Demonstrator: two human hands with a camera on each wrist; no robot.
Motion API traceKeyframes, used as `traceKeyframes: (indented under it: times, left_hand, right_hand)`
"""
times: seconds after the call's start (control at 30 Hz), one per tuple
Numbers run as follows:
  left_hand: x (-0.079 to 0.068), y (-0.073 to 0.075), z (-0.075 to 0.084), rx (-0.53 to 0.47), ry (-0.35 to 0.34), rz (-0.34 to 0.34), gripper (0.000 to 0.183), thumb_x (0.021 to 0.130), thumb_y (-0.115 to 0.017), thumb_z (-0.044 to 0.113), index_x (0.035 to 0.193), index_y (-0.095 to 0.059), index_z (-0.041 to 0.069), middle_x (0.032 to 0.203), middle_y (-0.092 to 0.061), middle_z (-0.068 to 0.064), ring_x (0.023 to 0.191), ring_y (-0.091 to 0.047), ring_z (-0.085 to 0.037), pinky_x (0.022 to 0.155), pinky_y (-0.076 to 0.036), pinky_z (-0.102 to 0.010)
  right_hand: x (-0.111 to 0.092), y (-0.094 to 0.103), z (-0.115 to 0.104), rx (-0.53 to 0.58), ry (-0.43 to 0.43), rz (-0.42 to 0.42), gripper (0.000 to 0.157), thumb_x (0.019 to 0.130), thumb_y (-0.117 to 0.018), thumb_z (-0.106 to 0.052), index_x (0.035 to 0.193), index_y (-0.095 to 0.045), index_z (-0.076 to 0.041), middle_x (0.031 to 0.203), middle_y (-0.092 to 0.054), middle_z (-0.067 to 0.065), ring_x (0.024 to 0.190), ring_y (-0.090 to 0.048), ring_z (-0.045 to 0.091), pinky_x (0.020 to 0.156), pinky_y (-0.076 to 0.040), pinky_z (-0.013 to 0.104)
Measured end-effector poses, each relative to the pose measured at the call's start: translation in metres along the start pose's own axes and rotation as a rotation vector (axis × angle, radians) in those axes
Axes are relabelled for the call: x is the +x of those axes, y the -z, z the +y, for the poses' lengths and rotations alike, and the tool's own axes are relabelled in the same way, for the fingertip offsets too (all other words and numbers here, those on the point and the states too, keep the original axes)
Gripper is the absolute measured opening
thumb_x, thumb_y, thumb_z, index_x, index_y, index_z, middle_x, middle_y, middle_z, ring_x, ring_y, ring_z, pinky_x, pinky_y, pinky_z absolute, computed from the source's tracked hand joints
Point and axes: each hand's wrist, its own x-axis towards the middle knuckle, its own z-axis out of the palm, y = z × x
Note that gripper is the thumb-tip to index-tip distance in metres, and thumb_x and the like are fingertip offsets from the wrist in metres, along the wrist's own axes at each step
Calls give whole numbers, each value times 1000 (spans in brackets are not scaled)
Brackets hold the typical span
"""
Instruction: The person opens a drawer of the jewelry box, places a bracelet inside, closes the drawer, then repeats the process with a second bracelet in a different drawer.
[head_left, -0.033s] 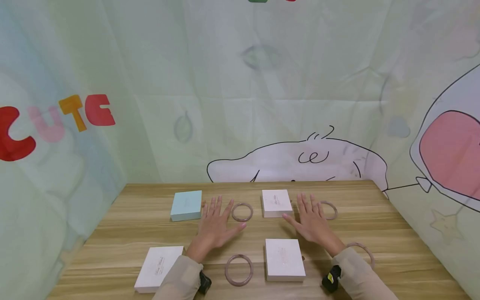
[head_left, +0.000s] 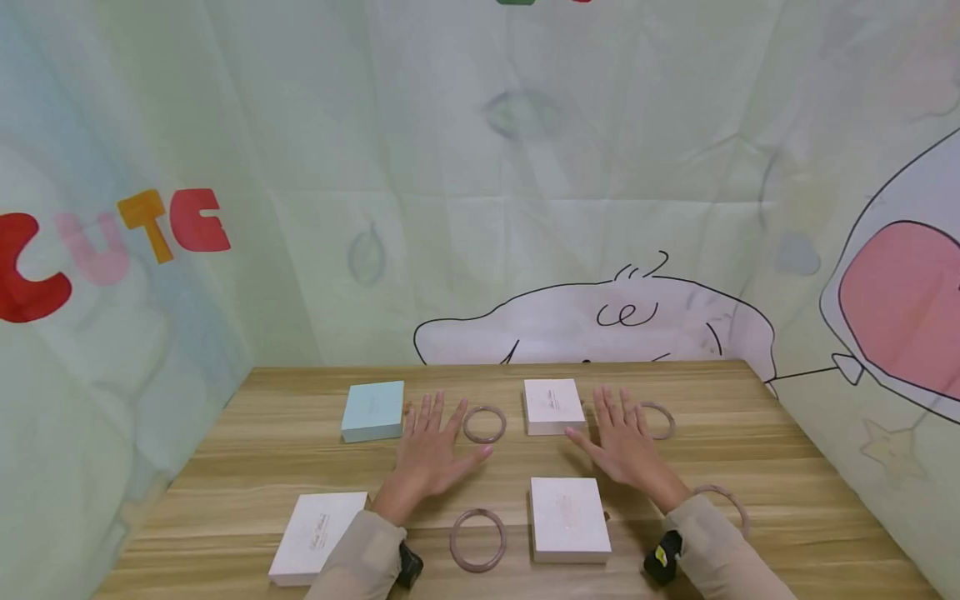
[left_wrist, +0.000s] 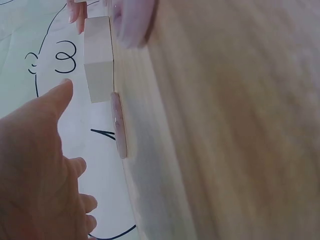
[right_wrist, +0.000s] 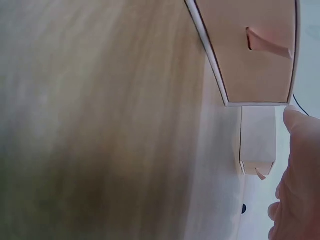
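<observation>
Palm down and fingers spread, my left hand (head_left: 433, 454) holds nothing, between a light blue box (head_left: 372, 411) and a pinkish-grey bangle (head_left: 484, 442). My right hand (head_left: 624, 442) has its fingers straight too; its thumb points toward a white box (head_left: 551, 407) at the back, and its fingers partly cover another bangle (head_left: 670, 425). Nearer the front, a second white box (head_left: 570, 520) has a bangle (head_left: 477, 569) flat on its left. In the right wrist view, a box (right_wrist: 240, 55) shows a ribbon pull tab beyond the thumb.
At front left, a white box (head_left: 318, 533) lies partly behind the left sleeve (head_left: 363, 558). One more bangle (head_left: 742, 517) is partly covered by the right sleeve (head_left: 720, 546). A printed cloth backdrop (head_left: 450, 208) rises behind the wooden table (head_left: 255, 450).
</observation>
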Motion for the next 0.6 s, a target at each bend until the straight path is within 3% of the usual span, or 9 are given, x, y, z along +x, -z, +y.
traceKeyframes:
  times: [0.6]
  left_hand:
    - [-4,13,8,-10,-5,-12,87,93,-47,70,158,-29,15,161,-14,-25,148,-8,-43,116,-7,-58]
  right_hand:
    - [0,24,-23,17,19,-21,91,100,-43,-60,155,-17,8,161,-14,25,147,-4,47,114,-7,62]
